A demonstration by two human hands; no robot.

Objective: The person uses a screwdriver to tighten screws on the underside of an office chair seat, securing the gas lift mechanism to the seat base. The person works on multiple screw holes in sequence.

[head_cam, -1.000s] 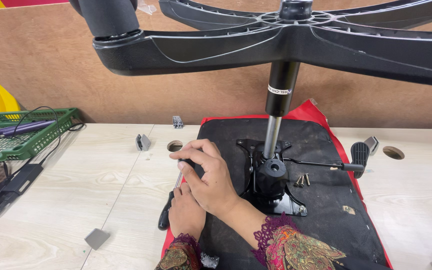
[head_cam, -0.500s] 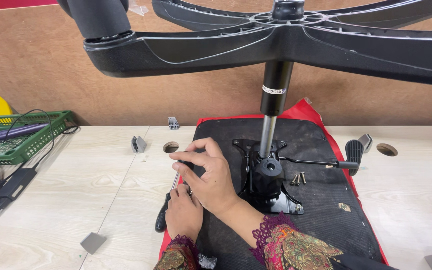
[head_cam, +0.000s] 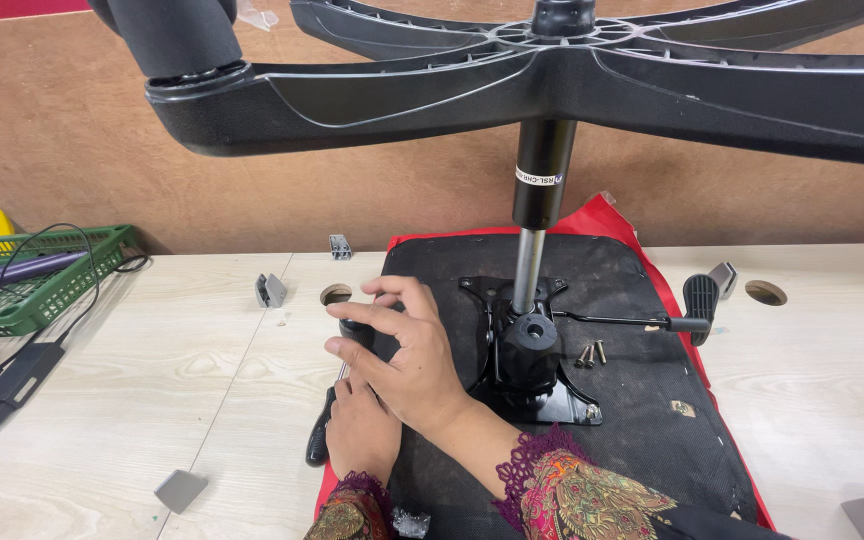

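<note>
Both hands are working at the left edge of the black seat pan (head_cam: 642, 420), which is lying upside down on a red cloth (head_cam: 687, 310) in the middle of the bench (head_cam: 152, 400). The right hand (head_cam: 407, 365) is resting over a black armrest (head_cam: 354, 333) at that edge, fingers spread and curved loosely, not clenched; the left hand (head_cam: 360, 432) is sitting beneath it, and I cannot tell whether its fingers are gripping anything. A dark handle (head_cam: 318, 440) is poking out beside it. The armrest looks stiff, moulded plastic, probably light and a little slick, so it is best gripped around its narrow body. The gas column (head_cam: 526, 265) and star base (head_cam: 552, 85) are standing top-heavy on the mounting plate (head_cam: 537, 375). Loose screws (head_cam: 590, 353) are lying just beside the plate.
</note>
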